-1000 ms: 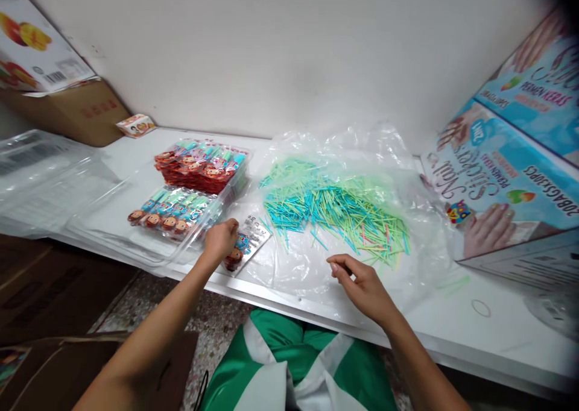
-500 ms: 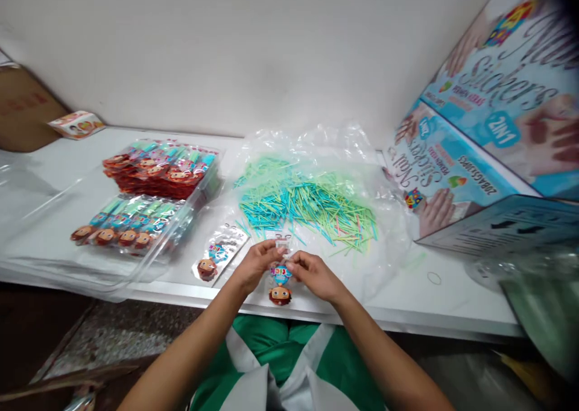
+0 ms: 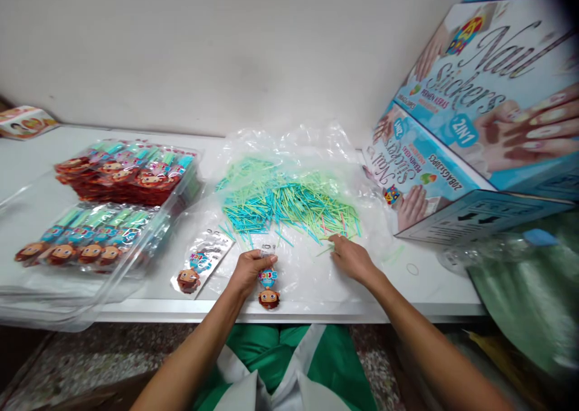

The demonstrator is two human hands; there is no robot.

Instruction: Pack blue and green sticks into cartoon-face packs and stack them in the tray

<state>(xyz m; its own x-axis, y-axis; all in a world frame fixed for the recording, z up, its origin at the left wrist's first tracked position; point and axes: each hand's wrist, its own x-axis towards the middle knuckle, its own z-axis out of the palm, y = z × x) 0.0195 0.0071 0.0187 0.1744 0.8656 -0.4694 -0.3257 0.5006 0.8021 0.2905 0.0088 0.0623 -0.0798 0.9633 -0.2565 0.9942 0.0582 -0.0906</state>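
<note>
My left hand (image 3: pixel 249 269) is closed on a small clear packet with a cartoon face (image 3: pixel 268 278), held near the table's front edge. My right hand (image 3: pixel 349 257) reaches forward with its fingertips at the near edge of a pile of thin blue and green sticks (image 3: pixel 284 203), which lies on a clear plastic sheet (image 3: pixel 316 146); its fingers look pinched, and what they hold is too small to make out. A few more of these face packets (image 3: pixel 199 265) lie flat just left of my left hand.
Clear trays (image 3: pixel 27 296) at the left hold rows of filled face packets (image 3: pixel 122 170). Blue "Nail Stickers" boxes (image 3: pixel 474 116) stand at the right. A small rubber band (image 3: pixel 412 269) lies near them. Green plastic (image 3: pixel 534 290) lies at the far right. A white wall runs behind the table.
My right hand let go of the packet and reached out to the stick pile. My left hand kept the packet. The view shifted to the right.
</note>
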